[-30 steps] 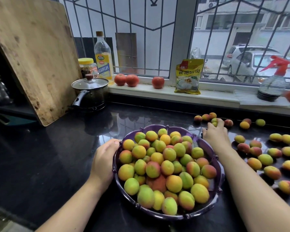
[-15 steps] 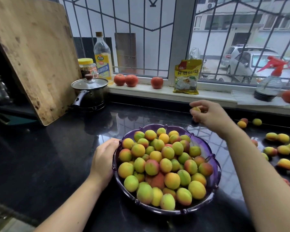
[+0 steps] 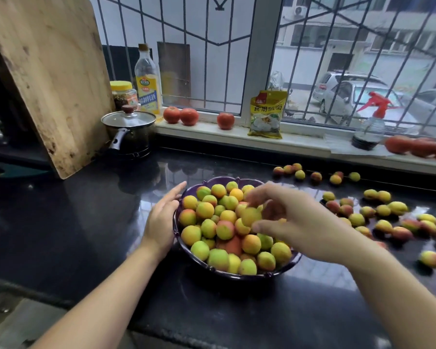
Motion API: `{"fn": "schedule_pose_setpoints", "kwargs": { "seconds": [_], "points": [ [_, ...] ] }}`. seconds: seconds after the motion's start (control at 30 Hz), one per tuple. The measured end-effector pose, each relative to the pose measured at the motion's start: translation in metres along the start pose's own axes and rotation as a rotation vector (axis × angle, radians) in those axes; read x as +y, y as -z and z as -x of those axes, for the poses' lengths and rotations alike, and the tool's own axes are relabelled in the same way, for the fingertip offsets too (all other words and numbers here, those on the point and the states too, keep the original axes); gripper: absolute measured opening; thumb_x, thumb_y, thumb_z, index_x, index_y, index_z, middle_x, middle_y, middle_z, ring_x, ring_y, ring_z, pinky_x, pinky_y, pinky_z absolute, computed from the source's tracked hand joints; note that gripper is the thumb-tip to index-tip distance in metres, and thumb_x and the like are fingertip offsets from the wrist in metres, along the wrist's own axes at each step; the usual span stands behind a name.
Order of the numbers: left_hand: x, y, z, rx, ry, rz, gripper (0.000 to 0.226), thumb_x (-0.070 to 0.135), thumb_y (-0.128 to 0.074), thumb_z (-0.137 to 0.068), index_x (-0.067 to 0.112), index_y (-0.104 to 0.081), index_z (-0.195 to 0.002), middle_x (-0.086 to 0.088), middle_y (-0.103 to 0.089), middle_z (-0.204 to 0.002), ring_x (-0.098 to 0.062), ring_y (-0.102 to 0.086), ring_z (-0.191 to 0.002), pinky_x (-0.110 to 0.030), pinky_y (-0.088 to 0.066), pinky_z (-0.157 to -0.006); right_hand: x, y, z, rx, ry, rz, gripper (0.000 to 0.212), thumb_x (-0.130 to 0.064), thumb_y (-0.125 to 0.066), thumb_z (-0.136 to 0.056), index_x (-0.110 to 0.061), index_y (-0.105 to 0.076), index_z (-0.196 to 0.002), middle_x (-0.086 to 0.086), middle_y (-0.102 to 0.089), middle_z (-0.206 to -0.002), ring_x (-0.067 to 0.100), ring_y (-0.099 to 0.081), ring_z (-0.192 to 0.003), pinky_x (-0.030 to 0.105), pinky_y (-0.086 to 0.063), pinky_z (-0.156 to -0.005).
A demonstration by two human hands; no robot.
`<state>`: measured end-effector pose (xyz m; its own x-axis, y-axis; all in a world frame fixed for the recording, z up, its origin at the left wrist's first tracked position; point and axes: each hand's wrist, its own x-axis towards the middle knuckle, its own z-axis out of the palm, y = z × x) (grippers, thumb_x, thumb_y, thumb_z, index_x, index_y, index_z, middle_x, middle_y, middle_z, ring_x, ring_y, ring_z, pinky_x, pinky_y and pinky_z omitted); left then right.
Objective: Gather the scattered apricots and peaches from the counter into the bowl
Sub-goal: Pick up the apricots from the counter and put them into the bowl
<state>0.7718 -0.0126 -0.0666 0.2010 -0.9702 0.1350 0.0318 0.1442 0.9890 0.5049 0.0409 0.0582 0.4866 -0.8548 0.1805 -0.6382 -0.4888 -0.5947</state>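
A glossy black stone counter [image 3: 81, 222] runs below a barred window [image 3: 212, 54], its polish mirroring the bars and the fruit. On the pale sill [image 3: 300, 144] stand three red tomatoes [image 3: 189, 116], a yellow foil packet [image 3: 266, 114], a clear spray bottle with a red trigger [image 3: 370, 124] and more tomatoes, blurred, at the far right. At far left a worn wooden cutting board [image 3: 43, 74] leans upright; beside it sit a small dark pot with a glass lid [image 3: 129, 131], a yellow-capped jar [image 3: 123, 94] and a tall clear bottle [image 3: 147, 80].

Near the middle of the counter, a purple scalloped bowl [image 3: 237, 274] is heaped with round, matte yellow-green and orange-blushed fruit [image 3: 212, 227]. The left hand [image 3: 161, 220] rests against the bowl's left rim, fingers straight and together. The right hand [image 3: 295, 227] hovers over the pile, thumb and fingers loosely curled round a yellow apricot [image 3: 250, 216]; motion blur hides whether they touch it. More apricots and peaches [image 3: 378, 212] lie scattered across the counter to the right.
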Motion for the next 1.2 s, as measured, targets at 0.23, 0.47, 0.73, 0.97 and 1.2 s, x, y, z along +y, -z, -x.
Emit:
{"fn": "schedule_pose_setpoints", "kwargs": {
  "seconds": [0.23,0.47,0.73,0.97,1.2],
  "points": [
    [0.014,-0.005,0.030,0.030,0.026,-0.096,0.065,0.036,-0.035,-0.089,0.043,-0.046,-0.153,0.006,-0.056,-0.149,-0.014,-0.052,-0.139,-0.043,-0.038,-0.122,-0.005,-0.038,0.031,0.120,-0.077,0.245,0.030,-0.033,-0.074,-0.089,-0.040,-0.064,-0.116,-0.023,-0.054,-0.098,0.000,-0.053,-0.089,0.014,-0.040,-0.074],
    [0.010,-0.011,0.059,0.105,0.033,-0.046,0.065,0.036,-0.035,-0.088,0.048,-0.045,-0.151,0.016,-0.047,-0.158,-0.005,-0.043,-0.146,-0.043,-0.035,-0.125,0.006,-0.064,0.031,0.234,-0.140,0.364,0.026,-0.025,-0.064,-0.096,-0.035,-0.068,-0.120,-0.020,-0.048,-0.101,0.011,-0.053,-0.096,0.023,-0.040,-0.078],
    [0.001,-0.006,0.055,0.090,0.054,0.048,0.068,0.031,-0.045,-0.084,0.036,-0.053,-0.151,0.011,-0.060,-0.148,-0.012,-0.059,-0.134,-0.050,-0.048,-0.114,0.014,-0.054,0.034,0.276,-0.119,0.250,0.021,-0.021,-0.066,-0.095,-0.030,-0.071,-0.114,-0.022,-0.053,-0.099,0.003,-0.053,-0.090,0.013,-0.040,-0.078],
    [0.000,-0.009,0.054,0.109,0.030,0.047,0.068,0.031,-0.045,-0.083,0.028,-0.055,-0.151,0.009,-0.067,-0.136,-0.010,-0.067,-0.122,-0.040,-0.055,-0.100,0.117,-0.006,0.021,0.605,-0.598,0.426,0.025,-0.011,-0.054,-0.097,-0.011,-0.064,-0.120,0.014,-0.054,-0.126,0.033,-0.057,-0.105,0.033,-0.039,-0.078],
    [-0.002,-0.009,0.056,0.150,0.027,0.084,0.053,0.020,-0.047,-0.092,0.027,-0.062,-0.142,0.012,-0.075,-0.122,-0.009,-0.072,-0.112,-0.031,-0.055,-0.086,0.161,-0.022,0.024,0.464,-0.786,0.614,0.037,-0.012,-0.047,-0.097,-0.011,-0.049,-0.134,0.022,-0.048,-0.131,0.046,-0.058,-0.107,0.047,-0.049,-0.082]
  ]
}}
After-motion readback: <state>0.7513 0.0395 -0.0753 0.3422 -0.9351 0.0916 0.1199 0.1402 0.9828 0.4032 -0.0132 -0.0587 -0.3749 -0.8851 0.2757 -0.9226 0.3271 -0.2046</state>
